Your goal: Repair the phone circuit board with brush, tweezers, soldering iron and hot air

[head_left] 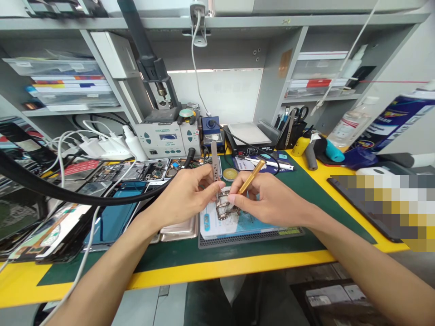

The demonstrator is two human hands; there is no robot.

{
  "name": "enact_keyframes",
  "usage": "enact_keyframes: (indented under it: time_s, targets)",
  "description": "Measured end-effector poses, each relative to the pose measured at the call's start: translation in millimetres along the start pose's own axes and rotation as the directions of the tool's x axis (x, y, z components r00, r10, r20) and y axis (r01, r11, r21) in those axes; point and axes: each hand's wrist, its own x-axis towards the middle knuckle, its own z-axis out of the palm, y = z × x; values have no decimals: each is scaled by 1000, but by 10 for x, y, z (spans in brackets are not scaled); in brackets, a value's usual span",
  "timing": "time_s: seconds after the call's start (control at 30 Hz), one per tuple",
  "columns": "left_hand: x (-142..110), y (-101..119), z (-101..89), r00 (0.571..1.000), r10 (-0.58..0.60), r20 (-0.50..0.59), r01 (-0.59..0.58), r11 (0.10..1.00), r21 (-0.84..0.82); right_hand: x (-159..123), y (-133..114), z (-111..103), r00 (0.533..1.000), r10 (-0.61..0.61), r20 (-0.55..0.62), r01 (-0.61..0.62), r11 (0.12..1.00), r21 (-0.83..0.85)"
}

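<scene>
My left hand (185, 194) is closed in a pinch on silver tweezers (214, 163), whose tips point down onto a small circuit board (224, 209). My right hand (263, 197) grips a gold-handled tool (252, 176) like a pen, its tip hidden at the same board. The board lies on a white and blue pad (238, 225) atop a dark ribbed mat (251, 236). Both hands nearly touch over the board.
A soldering station (166, 138) and a blue unit (210, 129) stand behind. Opened phones and parts (112, 199) lie left, under a thick black hose (68, 192) and white cables. A metal tray (180, 228) sits beside the pad. Bottles, scissors and a tablet occupy the right.
</scene>
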Motion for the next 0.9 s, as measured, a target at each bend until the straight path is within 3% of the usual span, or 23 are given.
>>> enact_keyframes:
  time_s: [0.7, 0.9]
  targets:
    - [1, -1, -1, 1000, -7, 0, 7, 1000, 8, 5, 14, 6, 992, -104, -64, 96, 988, -123]
    - [4, -2, 2, 1000, 1, 2, -1, 1000, 6, -1, 18, -22, 992, -124, -23, 120, 984, -129]
